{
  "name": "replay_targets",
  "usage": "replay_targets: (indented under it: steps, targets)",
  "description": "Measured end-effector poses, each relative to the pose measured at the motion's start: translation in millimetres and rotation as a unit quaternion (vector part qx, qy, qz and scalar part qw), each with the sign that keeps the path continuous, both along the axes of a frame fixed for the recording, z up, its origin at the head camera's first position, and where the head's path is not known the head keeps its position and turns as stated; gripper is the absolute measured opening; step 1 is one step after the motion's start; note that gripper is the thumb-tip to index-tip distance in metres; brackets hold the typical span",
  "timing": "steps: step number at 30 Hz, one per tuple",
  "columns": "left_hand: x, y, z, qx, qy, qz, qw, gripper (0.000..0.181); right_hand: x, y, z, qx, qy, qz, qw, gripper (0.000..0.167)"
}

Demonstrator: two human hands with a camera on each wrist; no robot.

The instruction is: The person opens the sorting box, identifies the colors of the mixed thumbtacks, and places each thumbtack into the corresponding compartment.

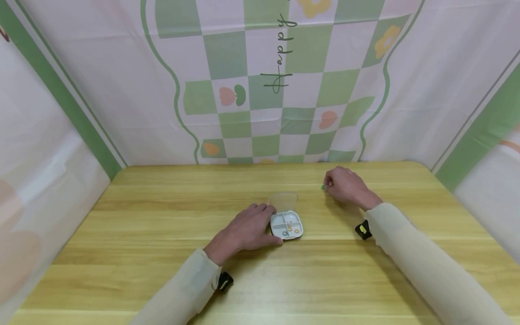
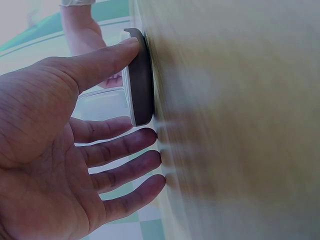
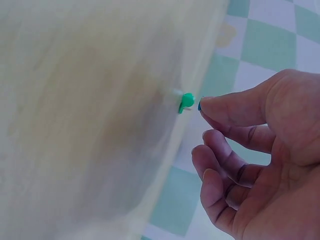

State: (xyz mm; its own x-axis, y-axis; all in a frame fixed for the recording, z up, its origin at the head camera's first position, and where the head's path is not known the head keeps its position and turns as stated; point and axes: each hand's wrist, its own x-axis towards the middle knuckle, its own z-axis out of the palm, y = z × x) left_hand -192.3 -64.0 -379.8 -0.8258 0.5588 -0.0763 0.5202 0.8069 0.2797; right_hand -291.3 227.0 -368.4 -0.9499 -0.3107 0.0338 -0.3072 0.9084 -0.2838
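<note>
Your left hand [image 1: 247, 227] grips the open, divided case [image 1: 278, 220] on the table [image 1: 162, 212]; apart from it, your right hand [image 1: 345, 185] pinches a tiny blue bit [image 3: 199, 106] beside a small green piece [image 3: 188, 100]. Seemingly you're picking up; next calls for fine fingertip control.

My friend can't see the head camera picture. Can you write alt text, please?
A person's left hand grips an open, divided white box holding tiny items on a wooden table; the right hand is beside a small green thing.
</note>
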Motion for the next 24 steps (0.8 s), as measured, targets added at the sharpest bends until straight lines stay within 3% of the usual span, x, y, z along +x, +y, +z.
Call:
replay_targets:
  steps: [18, 24]
  targets:
    - [0.4, 0.8, -1.0, 0.001, 0.006, 0.004, 1.0000, 0.076, 25.6, -17.9, 10.0, -0.031, 0.051, 0.037, 0.9976, 0.004]
    - [0.1, 0.7, -0.7, 0.000, 0.007, 0.003, 1.0000, 0.075, 33.7, -24.5, 12.6, -0.048, 0.050, 0.036, 0.9969, 0.005]
